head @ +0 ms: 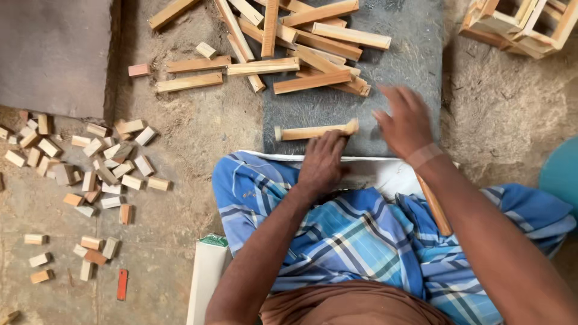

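The person sits on the floor, looking down over a blue checked cloth (361,241) that covers the lap. The left hand (323,161) rests with curled fingers on the near end of a wooden stick (313,131), pressing it against a grey stone slab (409,72); the stick lies crosswise on the slab, with a small block at each end. The right hand (406,120) hovers just past the stick's right end, fingers spread and blurred, holding nothing that can be seen. A pale band circles the right wrist. A wooden handle (435,207) pokes out from under the right forearm, lying across the cloth.

Beyond the stick, at the far side of the slab, lies a loose pile of longer wooden strips (313,42), crossing one another, some spilling onto the sandy floor (198,132) to the left. Further left on the floor, a scatter of short wooden blocks (96,162) spreads out, with a few more nearer the lower left corner.

At the upper right stand open wooden frame crates (518,24), built of thin strips; what lies inside them cannot be made out. A white board (205,280) edges the lap on the left.
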